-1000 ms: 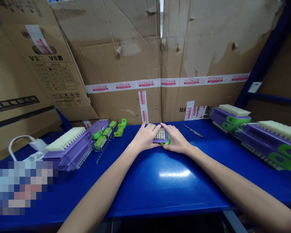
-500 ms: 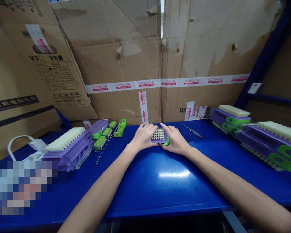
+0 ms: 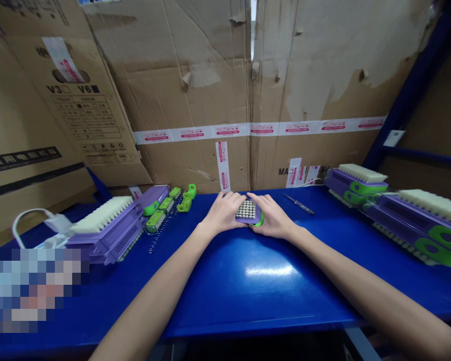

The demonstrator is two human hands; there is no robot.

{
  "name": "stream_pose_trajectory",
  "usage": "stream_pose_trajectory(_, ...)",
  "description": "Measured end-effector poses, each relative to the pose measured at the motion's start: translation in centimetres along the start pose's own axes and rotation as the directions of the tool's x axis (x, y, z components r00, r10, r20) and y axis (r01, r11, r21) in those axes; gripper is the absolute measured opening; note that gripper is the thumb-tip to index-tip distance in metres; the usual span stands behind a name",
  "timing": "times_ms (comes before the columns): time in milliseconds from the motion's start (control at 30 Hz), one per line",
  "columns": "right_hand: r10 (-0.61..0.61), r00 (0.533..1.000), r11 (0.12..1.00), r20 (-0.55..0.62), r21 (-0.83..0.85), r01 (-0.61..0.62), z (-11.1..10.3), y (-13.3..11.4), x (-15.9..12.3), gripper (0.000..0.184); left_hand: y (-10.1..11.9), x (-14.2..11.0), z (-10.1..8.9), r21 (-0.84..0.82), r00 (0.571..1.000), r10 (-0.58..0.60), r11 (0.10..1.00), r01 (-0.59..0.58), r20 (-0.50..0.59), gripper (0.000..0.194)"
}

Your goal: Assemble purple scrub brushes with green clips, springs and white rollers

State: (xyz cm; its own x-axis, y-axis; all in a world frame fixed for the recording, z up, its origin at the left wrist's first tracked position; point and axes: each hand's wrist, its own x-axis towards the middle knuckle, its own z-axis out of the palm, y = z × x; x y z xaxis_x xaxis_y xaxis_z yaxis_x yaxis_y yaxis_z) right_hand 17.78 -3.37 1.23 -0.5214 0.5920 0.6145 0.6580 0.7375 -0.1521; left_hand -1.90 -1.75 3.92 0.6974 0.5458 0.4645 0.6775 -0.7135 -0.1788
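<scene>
Both my hands meet at the back middle of the blue table [image 3: 263, 281]. Between them is a small purple brush [image 3: 247, 211] with pale bristle tufts facing up and a green part at its lower right. My left hand [image 3: 222, 214] is curled against the brush's left side. My right hand [image 3: 271, 216] wraps its right side, fingers closed round it. The brush rests low, at or just above the table top.
Purple brushes with white bristles [image 3: 105, 225] and loose green parts [image 3: 184, 199] lie at the left. More purple-and-green brushes [image 3: 406, 213] line the right side. A small screwdriver [image 3: 298, 203] lies behind my right hand. Cardboard boxes [image 3: 195, 90] wall the back.
The brush and both hands have shifted only slightly; the grip is the same.
</scene>
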Motion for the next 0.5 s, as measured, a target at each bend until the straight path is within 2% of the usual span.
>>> stream_pose_trajectory(333,-0.051,0.999,0.996,0.003,0.077,0.05,-0.19,0.6,-0.56,0.088,-0.07,-0.18,0.1,-0.009,1.0,-0.007,1.0,0.006,-0.016,0.064)
stream_pose_trajectory(500,-0.032,0.999,0.996,-0.001,0.089,0.032,-0.07,0.52,-0.64,0.088,0.0,-0.17,0.17,-0.013,1.0,-0.007,1.0,0.006,-0.02,0.062)
